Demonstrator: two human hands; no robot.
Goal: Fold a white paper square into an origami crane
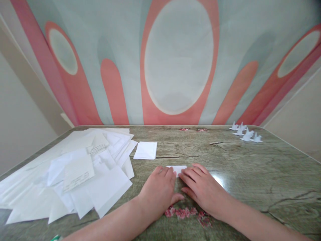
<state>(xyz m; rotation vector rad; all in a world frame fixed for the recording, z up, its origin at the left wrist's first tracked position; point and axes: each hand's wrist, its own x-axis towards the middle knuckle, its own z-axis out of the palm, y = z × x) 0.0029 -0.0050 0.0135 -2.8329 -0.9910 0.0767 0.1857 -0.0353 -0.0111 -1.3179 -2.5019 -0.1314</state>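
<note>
A small strip of white folded paper point(177, 170) lies flat on the wooden-patterned table, between my two hands. My left hand point(162, 185) holds down its left end with closed, bent fingers, the thumb sticking out to the right. On the other end, the fingertips of my right hand point(200, 185) press the paper, fingers close together and curved. Both hands cover parts of the strip, so its ends are partly hidden. Just beyond my left hand is a small stack of square white paper point(145, 150).
A wide, loose pile of white sheets point(107, 187) spreads over the left side, some with handwriting. Several folded paper cranes point(247, 135) stand at the far right. Pink flower prints point(184, 212) mark the tabletop point(263, 174). A patterned backdrop point(179, 60) rises behind the table.
</note>
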